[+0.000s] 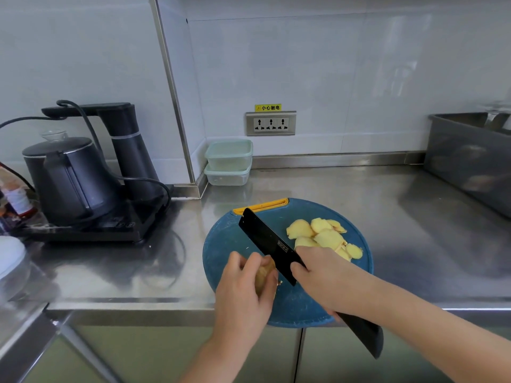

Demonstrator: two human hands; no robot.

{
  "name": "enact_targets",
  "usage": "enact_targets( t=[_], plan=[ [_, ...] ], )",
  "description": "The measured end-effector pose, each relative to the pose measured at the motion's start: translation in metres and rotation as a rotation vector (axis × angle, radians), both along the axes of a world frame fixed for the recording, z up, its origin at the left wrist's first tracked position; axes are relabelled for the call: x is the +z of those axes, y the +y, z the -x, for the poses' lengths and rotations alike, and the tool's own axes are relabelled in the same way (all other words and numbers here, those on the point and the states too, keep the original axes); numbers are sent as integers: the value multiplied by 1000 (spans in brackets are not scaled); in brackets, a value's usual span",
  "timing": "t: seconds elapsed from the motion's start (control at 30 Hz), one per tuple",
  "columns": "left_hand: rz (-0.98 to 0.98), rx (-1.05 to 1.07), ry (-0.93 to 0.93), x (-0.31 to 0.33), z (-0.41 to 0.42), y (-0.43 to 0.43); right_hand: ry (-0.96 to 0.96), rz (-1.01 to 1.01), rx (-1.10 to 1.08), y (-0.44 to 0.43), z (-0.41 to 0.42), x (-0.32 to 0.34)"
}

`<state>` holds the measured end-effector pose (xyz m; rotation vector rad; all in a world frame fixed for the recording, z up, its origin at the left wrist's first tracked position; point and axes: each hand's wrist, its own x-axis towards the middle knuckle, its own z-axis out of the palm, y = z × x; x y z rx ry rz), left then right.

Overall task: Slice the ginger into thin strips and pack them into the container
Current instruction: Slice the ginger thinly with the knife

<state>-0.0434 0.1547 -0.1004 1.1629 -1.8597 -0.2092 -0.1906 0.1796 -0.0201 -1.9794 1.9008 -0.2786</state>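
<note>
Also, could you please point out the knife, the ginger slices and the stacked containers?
knife (265,239), head view, flat of the black blade.
ginger slices (327,239), head view, middle of the pile.
stacked containers (229,156), head view, wall of the upper one.

Fig.: stainless-steel counter (414,217) w/ non-task items. At L we see a black kettle (65,178) on a black base (110,225), just beside a black dispenser tower (130,150) whose spout arm reaches over the kettle lid. A black cable (91,128) runs over the arm & down toward the base. Far L edge: labelled bottles (16,200), partly cut off, & a white rounded object (11,255), blurred. On the white tiled wall (331,64) we note a 3-outlet socket plate (271,124) w/ a yellow warning label (267,107) just above. At R, a grey bin (467,158) stands on the counter. Below: cabinet doors (166,352).
</note>
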Motion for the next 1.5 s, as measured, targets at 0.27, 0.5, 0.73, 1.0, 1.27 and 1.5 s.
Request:
enact_targets(
  t=[0.27,0.5,0.73,1.0,1.27,1.5],
  plan=[
    [0,1,5,-2,0,-1,46,-33,4,-10,-10,-4],
    [-4,1,49,-2,0,2,41,-22,-10,-17,-13,-9],
    [-12,26,33,-1,1,5,-232,-72,-159,8,3,9],
    [-12,31,16,2,1,7,-245,-49,-126,19,2,17],
    [5,28,18,2,1,6,-113,28,-38,21,0,13],
    [6,28,2,0,0,2,-28,15,-28,10,3,3]
  ],
)
